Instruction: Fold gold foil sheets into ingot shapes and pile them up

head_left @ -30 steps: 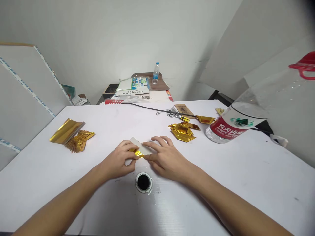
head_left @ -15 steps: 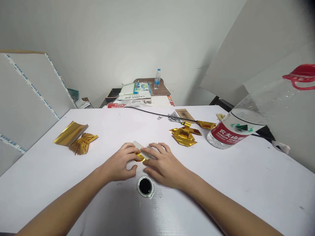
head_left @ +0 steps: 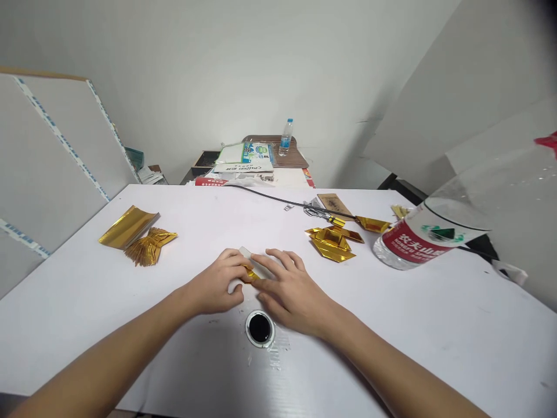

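A small sheet of gold foil paper (head_left: 251,268), white on its back, lies on the white table (head_left: 130,302) in front of me. My left hand (head_left: 220,284) pinches its gold near edge with curled fingers. My right hand (head_left: 287,287) presses down on the same sheet, fingers bent over it. Most of the sheet is hidden under both hands.
A stack of gold sheets and folded pieces (head_left: 137,238) lies at the left. Several folded gold shapes (head_left: 333,241) sit at the right beside a large tipped water bottle (head_left: 435,232). A round black hole (head_left: 260,328) is in the table near me. A cable (head_left: 270,196) crosses the far edge.
My hands stay on the foil sheet, the fingers drawing slightly closer together over it. The view has shifted a little to the left.
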`<state>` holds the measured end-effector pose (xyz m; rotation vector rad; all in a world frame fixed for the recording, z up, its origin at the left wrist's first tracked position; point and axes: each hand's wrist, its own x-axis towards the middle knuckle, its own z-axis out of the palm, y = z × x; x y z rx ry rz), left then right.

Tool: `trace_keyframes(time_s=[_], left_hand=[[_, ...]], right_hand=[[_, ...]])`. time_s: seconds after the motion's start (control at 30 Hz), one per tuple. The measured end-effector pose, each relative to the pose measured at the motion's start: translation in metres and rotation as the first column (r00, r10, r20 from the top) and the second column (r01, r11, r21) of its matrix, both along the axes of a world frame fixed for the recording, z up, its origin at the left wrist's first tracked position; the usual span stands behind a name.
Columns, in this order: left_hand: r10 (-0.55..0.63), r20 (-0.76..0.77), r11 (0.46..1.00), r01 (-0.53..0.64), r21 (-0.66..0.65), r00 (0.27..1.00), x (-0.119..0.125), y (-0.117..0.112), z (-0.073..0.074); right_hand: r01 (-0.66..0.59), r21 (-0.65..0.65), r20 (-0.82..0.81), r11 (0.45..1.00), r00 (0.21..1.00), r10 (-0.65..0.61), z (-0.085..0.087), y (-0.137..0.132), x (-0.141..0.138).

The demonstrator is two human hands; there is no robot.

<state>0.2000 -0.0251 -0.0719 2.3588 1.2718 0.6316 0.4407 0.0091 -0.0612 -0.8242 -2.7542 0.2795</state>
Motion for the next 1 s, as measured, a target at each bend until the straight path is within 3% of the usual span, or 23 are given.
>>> trace_keyframes(time_s=[0.17, 0.53, 1.0], left_hand=[[0.023, 0.037, 0.999, -0.022, -0.036, 0.999, 0.001, 0.001, 0.000], [0.012, 0.016, 1.000, -0.012, -0.005, 1.000, 0.000, 0.000, 0.000], [0.022, 0.005, 1.000, -0.022, -0.006, 1.000, 0.001, -0.001, 0.000]], right_hand=[[-0.019, 0.007, -0.042, 1.000, 0.999, 0.019, 0.000, 0.000, -0.001], [-0.017, -0.110, -0.003, 0.994, 1.000, 0.016, 0.005, -0.006, -0.012], [-0.023, -0.105, 0.012, 0.994, 1.000, 0.024, 0.006, -0.006, -0.014]])
